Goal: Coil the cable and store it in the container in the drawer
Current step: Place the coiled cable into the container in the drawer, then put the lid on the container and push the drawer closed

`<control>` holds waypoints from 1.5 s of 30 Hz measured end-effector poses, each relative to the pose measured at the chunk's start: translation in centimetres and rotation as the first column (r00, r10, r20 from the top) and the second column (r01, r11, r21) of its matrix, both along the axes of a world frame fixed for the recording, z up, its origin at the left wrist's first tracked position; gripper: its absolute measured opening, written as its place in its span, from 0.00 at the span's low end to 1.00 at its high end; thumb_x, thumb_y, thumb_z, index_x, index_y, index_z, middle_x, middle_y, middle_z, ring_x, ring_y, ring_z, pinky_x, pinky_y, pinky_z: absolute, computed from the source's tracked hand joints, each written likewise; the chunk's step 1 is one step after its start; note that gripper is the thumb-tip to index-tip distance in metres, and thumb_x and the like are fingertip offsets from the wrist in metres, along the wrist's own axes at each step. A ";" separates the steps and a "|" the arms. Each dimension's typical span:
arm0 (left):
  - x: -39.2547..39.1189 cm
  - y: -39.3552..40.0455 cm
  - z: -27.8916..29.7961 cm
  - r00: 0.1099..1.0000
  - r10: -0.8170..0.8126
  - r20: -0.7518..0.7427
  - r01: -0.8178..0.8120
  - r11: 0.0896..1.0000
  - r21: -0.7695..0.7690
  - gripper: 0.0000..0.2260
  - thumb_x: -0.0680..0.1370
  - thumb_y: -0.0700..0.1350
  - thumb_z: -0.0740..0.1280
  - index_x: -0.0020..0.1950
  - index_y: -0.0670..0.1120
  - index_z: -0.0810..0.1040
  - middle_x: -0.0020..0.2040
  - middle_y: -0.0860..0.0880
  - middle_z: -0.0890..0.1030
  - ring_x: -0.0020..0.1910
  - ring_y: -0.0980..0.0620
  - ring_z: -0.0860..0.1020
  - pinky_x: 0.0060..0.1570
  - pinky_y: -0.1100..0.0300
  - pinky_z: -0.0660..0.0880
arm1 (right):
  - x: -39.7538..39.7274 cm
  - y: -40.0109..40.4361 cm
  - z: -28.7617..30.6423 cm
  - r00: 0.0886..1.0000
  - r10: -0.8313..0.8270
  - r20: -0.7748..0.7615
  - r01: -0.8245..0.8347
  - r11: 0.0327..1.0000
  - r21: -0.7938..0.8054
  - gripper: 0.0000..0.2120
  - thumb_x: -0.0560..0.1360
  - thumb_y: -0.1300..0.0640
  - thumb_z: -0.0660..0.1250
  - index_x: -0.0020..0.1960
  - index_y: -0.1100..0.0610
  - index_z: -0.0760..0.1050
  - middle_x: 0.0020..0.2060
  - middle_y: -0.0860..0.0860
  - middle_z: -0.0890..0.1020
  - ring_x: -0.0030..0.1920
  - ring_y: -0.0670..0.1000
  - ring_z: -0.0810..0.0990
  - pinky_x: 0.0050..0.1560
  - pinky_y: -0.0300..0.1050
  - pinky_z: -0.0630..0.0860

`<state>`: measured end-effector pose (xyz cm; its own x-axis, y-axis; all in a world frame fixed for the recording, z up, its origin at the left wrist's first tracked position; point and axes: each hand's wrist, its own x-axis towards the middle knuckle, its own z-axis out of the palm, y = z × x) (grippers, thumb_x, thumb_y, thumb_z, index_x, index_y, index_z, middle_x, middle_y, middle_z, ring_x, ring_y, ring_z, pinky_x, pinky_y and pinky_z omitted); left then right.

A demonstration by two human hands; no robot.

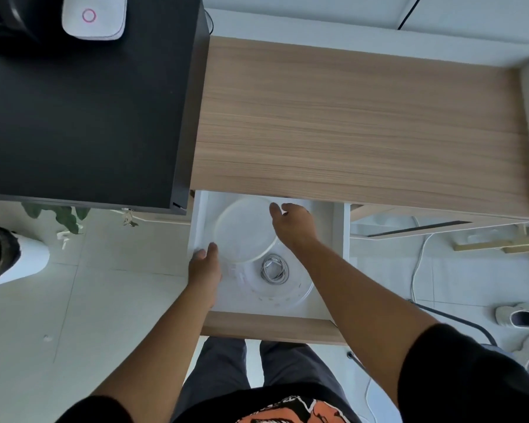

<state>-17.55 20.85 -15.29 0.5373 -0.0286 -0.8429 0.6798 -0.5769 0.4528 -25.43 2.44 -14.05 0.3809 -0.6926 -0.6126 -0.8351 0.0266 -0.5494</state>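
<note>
The white drawer [324,300] stands pulled out below the wooden desktop. In it sits a round clear container [300,293], and the coiled white cable [274,272] lies inside on its bottom. A round translucent lid [245,230] is held tilted over the container's far left part. My left hand [204,267] grips the lid's near left edge. My right hand [293,224] holds the lid's far right edge with thumb and fingers. Part of the container is hidden under the lid.
The wooden desktop [361,123] overhangs the drawer's back. A black cabinet [80,117] with a white device [93,16] stands at the left. A white plant pot [22,257] is on the floor at left, shoes [522,319] and cables at right.
</note>
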 end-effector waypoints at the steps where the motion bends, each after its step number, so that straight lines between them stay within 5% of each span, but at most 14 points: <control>1: 0.2 -0.2 -0.3 1.000 0.025 -0.002 -0.025 0.999 -0.034 0.22 0.84 0.54 0.61 0.74 0.44 0.71 0.59 0.44 0.78 0.55 0.45 0.78 0.60 0.50 0.76 | 0.3 0.1 -0.3 1.000 0.016 -0.020 -0.016 1.000 0.013 0.23 0.80 0.43 0.62 0.66 0.57 0.80 0.61 0.56 0.85 0.65 0.58 0.80 0.62 0.49 0.75; 5: -0.3 -0.3 -1.0 0.993 -0.033 0.113 0.032 0.999 0.011 0.08 0.79 0.45 0.68 0.57 0.49 0.81 0.56 0.44 0.84 0.45 0.46 0.81 0.53 0.52 0.81 | -0.1 0.0 -0.7 1.000 -0.013 -0.006 0.013 1.000 0.021 0.23 0.77 0.52 0.68 0.71 0.55 0.78 0.64 0.53 0.84 0.63 0.55 0.82 0.65 0.51 0.78; 9: -2.4 0.5 0.5 0.967 -0.068 0.244 0.060 0.997 0.041 0.16 0.74 0.43 0.73 0.60 0.47 0.74 0.55 0.48 0.80 0.42 0.55 0.79 0.34 0.66 0.72 | -2.5 0.5 0.4 0.997 -0.062 0.042 0.060 0.996 0.060 0.18 0.75 0.56 0.70 0.65 0.56 0.81 0.52 0.50 0.85 0.51 0.53 0.83 0.55 0.50 0.81; 12: -4.3 1.5 1.8 0.957 -0.189 0.220 0.189 0.982 0.023 0.17 0.73 0.46 0.73 0.60 0.45 0.75 0.54 0.48 0.84 0.46 0.51 0.82 0.38 0.63 0.75 | -5.8 1.7 1.5 0.982 -0.170 0.079 0.165 0.984 0.065 0.12 0.75 0.49 0.72 0.57 0.53 0.82 0.42 0.43 0.83 0.43 0.48 0.81 0.45 0.45 0.77; 15: -5.9 1.9 2.8 0.923 -0.301 0.239 0.299 0.953 0.042 0.18 0.75 0.49 0.71 0.64 0.49 0.76 0.55 0.53 0.82 0.51 0.52 0.81 0.46 0.59 0.76 | -9.4 2.9 2.4 0.969 -0.244 0.037 0.245 0.969 -0.017 0.15 0.77 0.43 0.71 0.59 0.49 0.82 0.49 0.41 0.85 0.50 0.46 0.83 0.50 0.43 0.77; 18: -7.0 1.5 3.0 0.906 -0.337 0.257 0.334 0.941 0.057 0.21 0.76 0.49 0.72 0.67 0.47 0.74 0.57 0.52 0.81 0.55 0.50 0.81 0.50 0.56 0.78 | -11.7 3.8 2.2 0.940 -0.342 0.007 0.342 0.940 -0.013 0.16 0.78 0.44 0.71 0.61 0.51 0.82 0.54 0.45 0.86 0.56 0.50 0.83 0.58 0.50 0.80; 24: -7.7 0.3 2.1 0.894 -0.381 0.237 0.358 0.924 0.133 0.20 0.77 0.48 0.72 0.67 0.45 0.77 0.60 0.47 0.77 0.55 0.47 0.78 0.49 0.56 0.78 | -13.3 5.4 0.6 0.850 -0.527 0.020 0.525 0.848 0.072 0.09 0.79 0.51 0.70 0.58 0.51 0.81 0.45 0.44 0.84 0.48 0.49 0.83 0.49 0.45 0.78; 27: -7.6 0.0 1.7 0.918 -0.330 0.218 0.315 0.944 0.099 0.14 0.77 0.48 0.72 0.60 0.47 0.75 0.54 0.49 0.80 0.44 0.54 0.79 0.34 0.67 0.71 | -13.1 5.9 0.0 0.847 -0.531 0.003 0.530 0.845 0.075 0.04 0.80 0.51 0.69 0.54 0.47 0.80 0.44 0.43 0.84 0.47 0.49 0.83 0.48 0.43 0.76; 31: -6.8 0.1 1.1 0.925 -0.290 0.246 0.266 0.956 0.124 0.11 0.77 0.50 0.72 0.53 0.44 0.77 0.45 0.47 0.82 0.38 0.54 0.79 0.29 0.66 0.71 | -12.5 6.4 -0.1 0.856 -0.516 0.020 0.514 0.855 0.069 0.06 0.80 0.50 0.67 0.56 0.46 0.79 0.45 0.42 0.84 0.42 0.40 0.80 0.39 0.37 0.73; 33: -6.3 0.2 0.8 0.927 -0.277 0.254 0.253 0.960 0.123 0.11 0.78 0.52 0.71 0.52 0.46 0.77 0.45 0.47 0.83 0.40 0.51 0.81 0.31 0.64 0.73 | -12.2 6.5 0.0 0.870 -0.492 0.022 0.490 0.869 0.068 0.08 0.81 0.49 0.67 0.59 0.47 0.78 0.48 0.44 0.84 0.43 0.43 0.81 0.38 0.35 0.73; 39: -5.3 0.2 0.5 0.907 -0.297 0.298 0.271 0.954 0.127 0.11 0.79 0.51 0.70 0.54 0.46 0.75 0.49 0.45 0.82 0.44 0.45 0.82 0.37 0.58 0.78 | -11.4 6.8 0.2 0.920 -0.392 -0.022 0.393 0.919 0.031 0.17 0.81 0.46 0.67 0.67 0.49 0.76 0.60 0.48 0.85 0.56 0.53 0.85 0.57 0.53 0.83; 43: -5.2 -0.2 1.0 0.870 -0.350 0.349 0.321 0.937 0.137 0.15 0.79 0.47 0.71 0.60 0.48 0.68 0.52 0.46 0.80 0.46 0.43 0.82 0.46 0.49 0.84 | -11.2 7.1 0.1 0.936 -0.346 -0.066 0.345 0.938 -0.028 0.16 0.81 0.43 0.65 0.67 0.47 0.75 0.61 0.46 0.86 0.57 0.54 0.85 0.57 0.58 0.83; 45: -5.2 -0.1 1.2 0.836 -0.395 0.380 0.365 0.918 0.152 0.18 0.80 0.46 0.70 0.65 0.50 0.66 0.52 0.47 0.79 0.45 0.44 0.81 0.44 0.53 0.82 | -11.3 7.2 0.1 0.949 -0.307 -0.076 0.302 0.951 -0.071 0.17 0.81 0.42 0.64 0.68 0.45 0.74 0.62 0.45 0.85 0.57 0.54 0.85 0.56 0.58 0.83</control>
<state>-22.71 20.70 -14.10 0.7838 -0.2489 -0.5689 0.1722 -0.7931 0.5842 -36.71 9.60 -13.94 0.0951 -0.8024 -0.5891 -0.8358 0.2571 -0.4851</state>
